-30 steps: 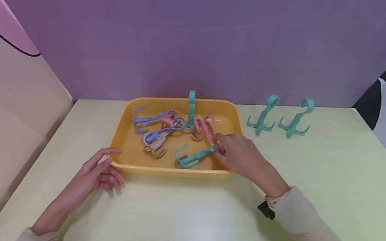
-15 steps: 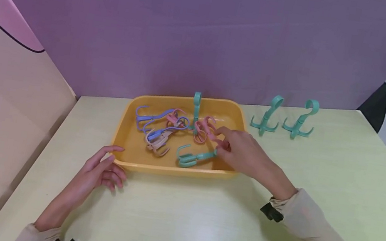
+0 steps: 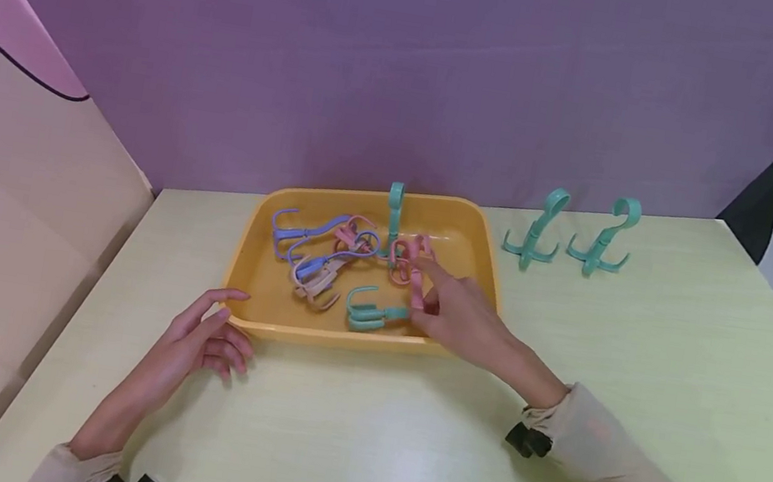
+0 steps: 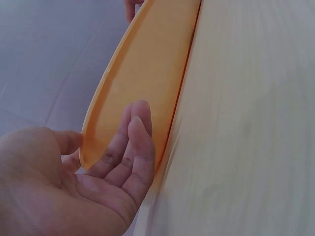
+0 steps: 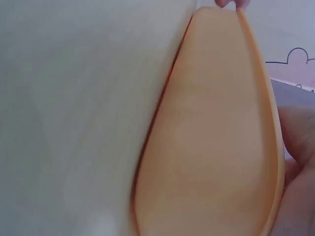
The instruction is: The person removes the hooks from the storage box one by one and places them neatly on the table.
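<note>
In the head view, my right hand [image 3: 459, 311] reaches into the yellow tray [image 3: 325, 339], with a pink hanging hook [image 3: 418, 284] pinched between thumb and fingers. A teal hook [image 3: 369, 316] lies by the thumb, its far end hidden there. My left hand [image 3: 196, 341] holds the tray's near left corner, index finger over the rim and other fingers outside, as the left wrist view shows too. Inside the tray, purple hooks [image 3: 310, 267], a beige hook [image 3: 313, 284] and more pink pieces lie tangled. Another teal hook [image 3: 394, 213] stands upright at the back.
Two teal hooks, one [image 3: 534, 231] nearer the tray and one [image 3: 601, 240] farther right, stand on the pale table [image 3: 340, 436]. A purple backdrop [image 3: 414, 68] rises behind the table, and a light panel [image 3: 4, 214] borders it on the left.
My right hand has moved slightly left, turning the pink hook more upright in view. The teal hook by the thumb has shifted a little left. My left hand keeps its place on the tray.
</note>
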### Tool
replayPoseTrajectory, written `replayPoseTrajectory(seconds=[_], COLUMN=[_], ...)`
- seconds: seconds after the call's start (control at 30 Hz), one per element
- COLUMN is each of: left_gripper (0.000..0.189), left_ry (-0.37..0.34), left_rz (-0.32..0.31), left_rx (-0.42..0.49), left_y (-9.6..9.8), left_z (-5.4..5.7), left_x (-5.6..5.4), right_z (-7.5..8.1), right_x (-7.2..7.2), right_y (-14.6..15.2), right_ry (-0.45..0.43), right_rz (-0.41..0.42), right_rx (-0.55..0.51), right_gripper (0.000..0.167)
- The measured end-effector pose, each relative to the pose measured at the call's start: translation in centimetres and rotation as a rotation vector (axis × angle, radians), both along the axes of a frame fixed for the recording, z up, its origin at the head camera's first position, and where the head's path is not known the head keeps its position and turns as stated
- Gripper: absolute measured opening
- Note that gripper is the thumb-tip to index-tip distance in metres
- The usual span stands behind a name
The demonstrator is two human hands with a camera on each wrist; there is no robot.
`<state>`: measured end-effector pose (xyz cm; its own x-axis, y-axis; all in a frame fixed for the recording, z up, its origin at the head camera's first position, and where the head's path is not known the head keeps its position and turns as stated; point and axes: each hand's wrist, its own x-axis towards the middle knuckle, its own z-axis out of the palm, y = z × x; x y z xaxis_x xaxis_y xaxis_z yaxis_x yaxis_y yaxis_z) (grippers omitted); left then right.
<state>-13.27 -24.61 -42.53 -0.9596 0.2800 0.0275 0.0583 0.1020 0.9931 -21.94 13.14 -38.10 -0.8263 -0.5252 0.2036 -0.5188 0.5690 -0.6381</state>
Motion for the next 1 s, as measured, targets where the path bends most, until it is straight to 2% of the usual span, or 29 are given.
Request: replayPoseTrajectory(seconds=[0.17, 0.23, 0.37, 0.5, 0.77, 0.87, 1.0], left_gripper=[0.046, 0.046, 0.046, 0.046, 0.046, 0.047, 0.047], left_ry=[-0.005, -0.007, -0.004, 0.0, -0.002, -0.006, -0.01], left_rz=[0.002, 0.005, 0.008, 0.009, 0.018, 0.02, 0.02], left_rx=[-0.003, -0.006, -0.008, -0.012, -0.025, -0.024, -0.022], left_y=[0.0, 0.0, 0.0, -0.1, 0.0, 0.0, 0.0], left_z=[0.0, 0.0, 0.0, -0.1, 0.0, 0.0, 0.0], left_x=[-0.1, -0.1, -0.1, 0.0, -0.1, -0.1, 0.0], right_z=[0.3, 0.5, 1.0, 1.4, 2.4, 2.4, 2.1], right_x=[-0.2, -0.3, -0.6, -1.0, -1.2, -1.3, -1.6], right_y=[0.0, 0.1, 0.4, 0.9, 2.0, 2.1, 2.0], right_ry=[-0.183, -0.242, -0.293, -0.267, -0.085, -0.032, -0.01], right_rz=[-0.091, -0.133, -0.208, -0.241, -0.214, -0.221, -0.231], right_rx=[-0.19, -0.23, -0.264, -0.282, -0.272, -0.279, -0.292], right_gripper=[0.064, 0.061, 0.055, 0.048, 0.04, 0.037, 0.036])
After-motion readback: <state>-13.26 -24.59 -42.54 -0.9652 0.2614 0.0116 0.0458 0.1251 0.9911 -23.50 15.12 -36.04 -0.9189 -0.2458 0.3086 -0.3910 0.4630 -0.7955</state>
